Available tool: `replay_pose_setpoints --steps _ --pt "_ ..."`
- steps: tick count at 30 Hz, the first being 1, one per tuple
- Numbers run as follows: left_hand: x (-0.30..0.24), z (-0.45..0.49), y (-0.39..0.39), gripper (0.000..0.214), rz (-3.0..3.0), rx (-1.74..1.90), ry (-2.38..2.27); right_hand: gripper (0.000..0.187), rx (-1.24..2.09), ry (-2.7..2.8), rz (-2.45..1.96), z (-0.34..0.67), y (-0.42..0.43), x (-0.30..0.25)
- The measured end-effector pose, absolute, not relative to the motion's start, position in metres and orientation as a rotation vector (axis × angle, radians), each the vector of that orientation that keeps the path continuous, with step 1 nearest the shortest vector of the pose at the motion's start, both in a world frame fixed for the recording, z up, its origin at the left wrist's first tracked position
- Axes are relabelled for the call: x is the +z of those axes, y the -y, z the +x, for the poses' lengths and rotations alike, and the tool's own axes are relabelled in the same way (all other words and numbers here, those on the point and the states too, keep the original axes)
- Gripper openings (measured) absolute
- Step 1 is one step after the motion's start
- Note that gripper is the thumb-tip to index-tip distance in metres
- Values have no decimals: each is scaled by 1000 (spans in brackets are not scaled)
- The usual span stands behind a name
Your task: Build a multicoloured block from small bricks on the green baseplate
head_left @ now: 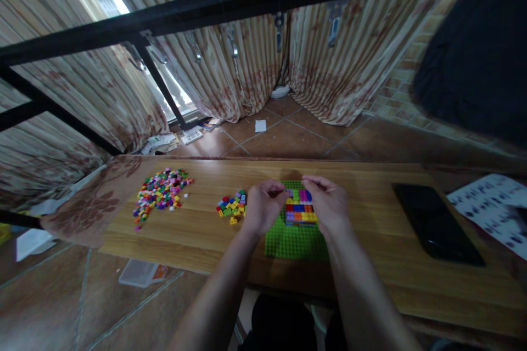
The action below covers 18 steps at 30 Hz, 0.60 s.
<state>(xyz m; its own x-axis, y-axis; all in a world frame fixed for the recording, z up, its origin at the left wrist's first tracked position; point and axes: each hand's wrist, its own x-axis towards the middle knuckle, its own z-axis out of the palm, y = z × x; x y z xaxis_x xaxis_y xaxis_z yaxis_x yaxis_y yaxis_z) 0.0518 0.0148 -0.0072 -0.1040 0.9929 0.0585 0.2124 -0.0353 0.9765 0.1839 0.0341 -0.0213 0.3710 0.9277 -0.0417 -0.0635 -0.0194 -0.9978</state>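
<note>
Left hand [263,207] and right hand [327,204], fingers curled narrow, both pinch the twelve-o'clock edge of the block [300,213] standing on the green plate [294,244], a small pile [233,205] at nine o'clock.

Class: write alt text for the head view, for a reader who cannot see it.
Left hand and right hand sit at the far edge of coloured bricks on a green baseplate on a wooden table. A small brick pile and a large brick pile lie to the left, a flat black device to the right.
</note>
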Motion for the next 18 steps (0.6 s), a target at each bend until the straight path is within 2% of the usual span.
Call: replay_pose_setpoints --steps 9,18 --pt "-6 54 -17 19 933 1201 -1300 31 1055 1079 -1354 182 -31 -21" --pt "-5 56 -15 18 796 1187 -1205 21 1030 1240 -1375 183 -28 -17"
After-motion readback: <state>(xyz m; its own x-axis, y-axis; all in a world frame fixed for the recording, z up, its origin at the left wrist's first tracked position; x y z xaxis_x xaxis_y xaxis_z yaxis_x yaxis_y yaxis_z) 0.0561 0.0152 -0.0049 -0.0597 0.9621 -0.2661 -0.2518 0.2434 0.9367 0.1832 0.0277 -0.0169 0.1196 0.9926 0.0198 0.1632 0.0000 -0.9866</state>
